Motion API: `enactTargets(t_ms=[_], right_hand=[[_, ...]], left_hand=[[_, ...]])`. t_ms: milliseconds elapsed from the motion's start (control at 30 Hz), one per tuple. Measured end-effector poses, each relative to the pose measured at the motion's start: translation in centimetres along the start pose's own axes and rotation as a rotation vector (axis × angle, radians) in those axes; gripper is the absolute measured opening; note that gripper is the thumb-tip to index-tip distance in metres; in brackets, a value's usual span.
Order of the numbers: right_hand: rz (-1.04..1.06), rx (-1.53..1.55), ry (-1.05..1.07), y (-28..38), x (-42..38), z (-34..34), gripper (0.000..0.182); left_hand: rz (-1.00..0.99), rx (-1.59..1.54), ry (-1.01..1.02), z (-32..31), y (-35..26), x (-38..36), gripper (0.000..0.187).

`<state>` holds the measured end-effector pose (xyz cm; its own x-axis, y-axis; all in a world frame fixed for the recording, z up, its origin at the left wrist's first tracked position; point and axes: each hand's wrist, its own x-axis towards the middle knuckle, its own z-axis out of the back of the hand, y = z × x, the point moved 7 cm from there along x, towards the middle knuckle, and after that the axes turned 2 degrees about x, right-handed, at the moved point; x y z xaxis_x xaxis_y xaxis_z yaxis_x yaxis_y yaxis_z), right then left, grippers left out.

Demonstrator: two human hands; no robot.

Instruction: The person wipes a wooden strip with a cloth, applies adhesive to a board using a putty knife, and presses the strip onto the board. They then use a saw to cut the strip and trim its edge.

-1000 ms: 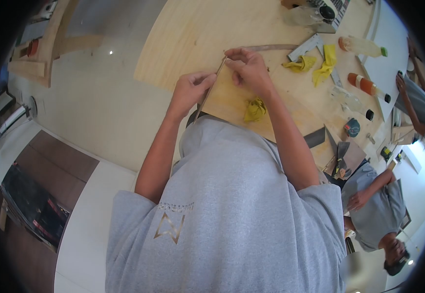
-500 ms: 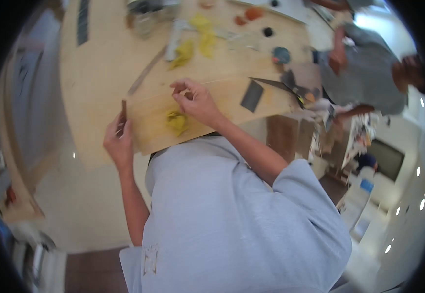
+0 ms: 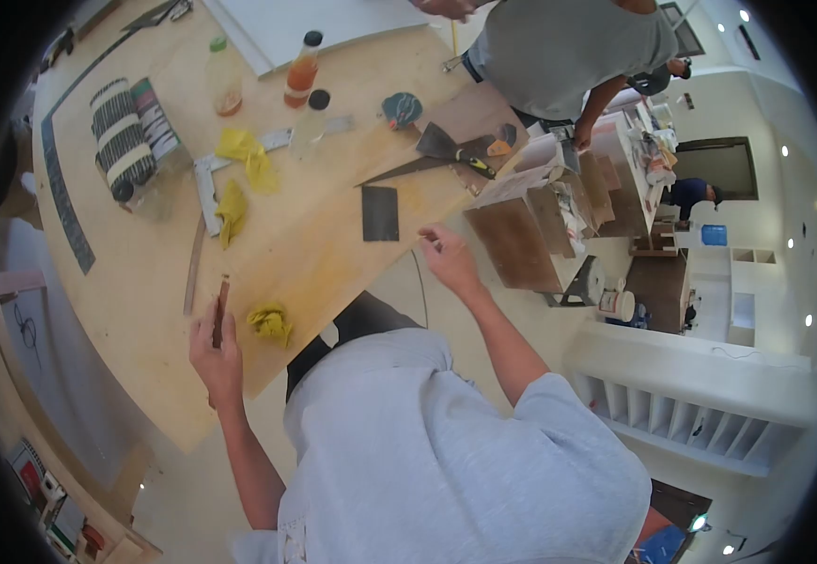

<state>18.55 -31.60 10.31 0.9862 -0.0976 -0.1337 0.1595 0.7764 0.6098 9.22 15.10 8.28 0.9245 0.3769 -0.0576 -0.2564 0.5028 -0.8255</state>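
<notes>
"Brown strip (image 3: 221, 305), where is it?"
"Gripped in the left hand (image 3: 216, 362), by the near-left corner of the bench (image 3: 140, 324)."
"And the right hand (image 3: 451, 261)?"
"Loosely open at the near edge, near the dark sheet (image 3: 380, 214)."

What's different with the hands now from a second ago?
The right hand let go of the brown strip and moved rightward, near the dark sheet. The left hand still holds the strip. The dark sheet and crumpled yellow piece stayed on the table.
</notes>
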Motion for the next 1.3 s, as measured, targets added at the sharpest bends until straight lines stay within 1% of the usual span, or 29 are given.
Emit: enactTargets(t_ms=[67, 100, 167, 267, 367, 400, 433, 467, 500, 533, 567, 600, 667, 767, 867, 933, 967, 1033, 1167, 1233, 1267, 1300], right_hand=[[0.075, -0.07, -0.082, -2.9, 2.7, 3.6, 0.023], [0.054, -0.112, -0.099, -4.5, 5.0, 5.7, 0.023], [-0.003, -0.19, -0.119, -8.2, 8.4, 9.2, 0.024], [0.154, -0.337, -0.198, -12.3, 14.7, 13.9, 0.027], [0.347, -0.434, -0.188, -14.5, 19.3, 16.1, 0.038], [0.442, -0.513, -0.181, -16.1, 20.9, 16.6, 0.043], [0.547, -0.586, -0.154, -17.4, 22.5, 16.7, 0.049], [0.67, -0.641, -0.094, -18.8, 23.8, 15.6, 0.055], [0.666, -0.545, 0.039, -21.5, 26.4, 15.8, 0.064], [0.65, -0.455, 0.204, -24.0, 27.9, 14.6, 0.073], [0.621, -0.497, 0.211, -21.6, 26.9, 15.3, 0.076], [0.646, -0.552, 0.195, -21.4, 27.1, 15.1, 0.074], [0.699, -0.613, 0.15, -21.5, 27.7, 15.5, 0.074], [0.839, -0.539, 0.183, -21.0, 28.0, 16.2, 0.063], [0.655, -0.309, 0.359, -22.1, 29.8, 16.9, 0.037], [0.502, -0.259, 0.456, -22.9, 30.4, 17.6, 0.031], [0.421, -0.238, 0.502, -23.3, 30.5, 17.9, 0.031], [0.225, -0.036, 0.632, -24.7, 30.1, 17.9, 0.031], [-0.19, 0.334, 0.86, -24.9, 26.5, 18.4, 0.033], [-0.318, 0.467, 0.878, -25.0, 24.7, 18.2, 0.034], [-0.386, 0.528, 0.884, -25.1, 23.6, 18.1, 0.035], [-0.397, 0.566, 0.85, -24.5, 22.6, 18.1, 0.035]], left_hand=[[-0.019, 0.016, -0.005, 0.0, 0.2, -1.5, 0.034], [-0.047, 0.007, -0.032, -0.6, -0.4, -1.2, 0.033], [0.06, -0.023, -0.087, -0.9, -1.4, -2.7, 0.03], [0.099, 0.009, -0.131, -2.4, -2.1, -4.4, 0.029], [0.191, 0.004, -0.186, -4.9, -4.6, -5.5, 0.027], [0.17, -0.04, -0.206, -6.6, -4.8, -5.4, 0.028], [0.17, -0.075, -0.233, -8.2, -4.7, -5.6, 0.029], [0.055, -0.17, -0.231, -9.7, -7.5, -5.4, 0.031], [0.027, -0.077, -0.223, -10.7, -9.5, -5.4, 0.031], [0.036, 0.035, -0.255, -11.8, -10.7, -5.7, 0.027], [0.088, -0.055, -0.295, -13.2, -11.2, -6.4, 0.025], [0.108, -0.052, -0.317, -14.2, -12.8, -6.9, 0.025], [0.219, -0.04, -0.309, -17.1, -13.4, -8.0, 0.027], [0.245, -0.04, -0.308, -18.8, -15.3, -9.3, 0.029], [0.272, 0.031, -0.321, -18.5, -15.8, -10.3, 0.03], [0.293, 0.039, -0.359, -18.1, -15.5, -11.2, 0.031], [0.316, 0.025, -0.368, -17.8, -15.2, -11.5, 0.03], [0.36, -0.007, -0.378, -16.9, -14.6, -11.7, 0.03], [0.369, 0.185, -0.369, -13.0, -14.3, -10.8, 0.037], [0.363, 0.331, -0.365, -10.0, -12.8, -9.0, 0.041], [0.401, 0.424, -0.332, -7.9, -11.8, -7.7, 0.043], [0.437, 0.516, -0.296, -5.7, -10.4, -5.9, 0.045]])
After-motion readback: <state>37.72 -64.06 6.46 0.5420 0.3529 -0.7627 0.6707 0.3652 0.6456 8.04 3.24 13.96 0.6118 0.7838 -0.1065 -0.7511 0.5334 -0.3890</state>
